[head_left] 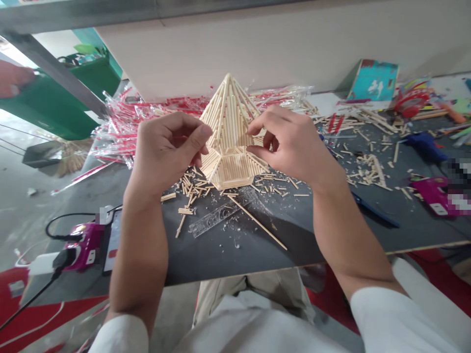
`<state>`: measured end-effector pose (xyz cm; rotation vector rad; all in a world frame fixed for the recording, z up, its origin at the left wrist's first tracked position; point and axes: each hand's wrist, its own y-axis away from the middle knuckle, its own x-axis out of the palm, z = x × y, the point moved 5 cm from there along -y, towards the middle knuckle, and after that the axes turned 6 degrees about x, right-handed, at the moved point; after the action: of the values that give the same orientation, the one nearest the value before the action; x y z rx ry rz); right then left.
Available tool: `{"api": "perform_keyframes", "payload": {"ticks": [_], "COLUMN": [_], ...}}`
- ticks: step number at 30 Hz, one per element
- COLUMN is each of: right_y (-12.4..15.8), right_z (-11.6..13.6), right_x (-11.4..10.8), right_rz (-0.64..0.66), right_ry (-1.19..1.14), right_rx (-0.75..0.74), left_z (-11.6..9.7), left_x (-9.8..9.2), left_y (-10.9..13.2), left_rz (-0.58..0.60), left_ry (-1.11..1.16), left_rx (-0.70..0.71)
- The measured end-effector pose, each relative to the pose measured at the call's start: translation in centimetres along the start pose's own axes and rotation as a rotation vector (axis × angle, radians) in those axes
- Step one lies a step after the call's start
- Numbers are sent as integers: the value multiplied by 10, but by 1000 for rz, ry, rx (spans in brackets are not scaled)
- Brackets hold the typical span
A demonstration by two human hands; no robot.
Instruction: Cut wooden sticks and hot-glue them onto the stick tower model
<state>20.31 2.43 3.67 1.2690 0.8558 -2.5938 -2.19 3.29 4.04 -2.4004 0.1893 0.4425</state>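
A tower-like model (pixel 235 169) of thin wooden sticks stands upright on the dark tabletop, its pointed roof above a slatted, angular base. At its left side is my left hand (pixel 167 147), thumb and forefinger pinched together; whatever may be between them is hidden or too small to name. My right hand (pixel 290 142) is at the model's right side, thumb and forefinger apart and the other fingers curled in. Its fingertips overlap the model's edge in view, and I cannot tell whether they touch it. A clear plastic ruler (pixel 213 218) and a long thin stick (pixel 259 223) lie in front.
Cut stick pieces (pixel 195 186) litter the dark table (pixel 272 264). Red-and-clear plastic wrappers (pixel 117 127) pile up behind. On the right are a blue-handled tool (pixel 375 211), a blue glue gun (pixel 427 146) and a purple power strip (pixel 430 193). Another purple strip (pixel 84 245) and a phone (pixel 112 242) lie left.
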Motion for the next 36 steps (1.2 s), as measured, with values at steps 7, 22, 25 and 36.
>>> {"api": "perform_keyframes", "payload": {"ticks": [7,22,25,36], "right_y": [0,3,3,1], "right_z": [2,-5,-6,-5], "right_x": [0,-23,-28,-27], "right_rz": [1,-99,-134,-175], "right_ry": [7,-31,28,30], "right_rx": [-4,61,45,16], "left_z": [-10,3,8,16], "left_x": [3,-16,-19,-10], "left_y": [4,-1,-3,2], "left_rz": [-20,-78,-84,-27], "left_ry": [-35,45,56,-114], "left_rx": [-59,59,84,-50]}}
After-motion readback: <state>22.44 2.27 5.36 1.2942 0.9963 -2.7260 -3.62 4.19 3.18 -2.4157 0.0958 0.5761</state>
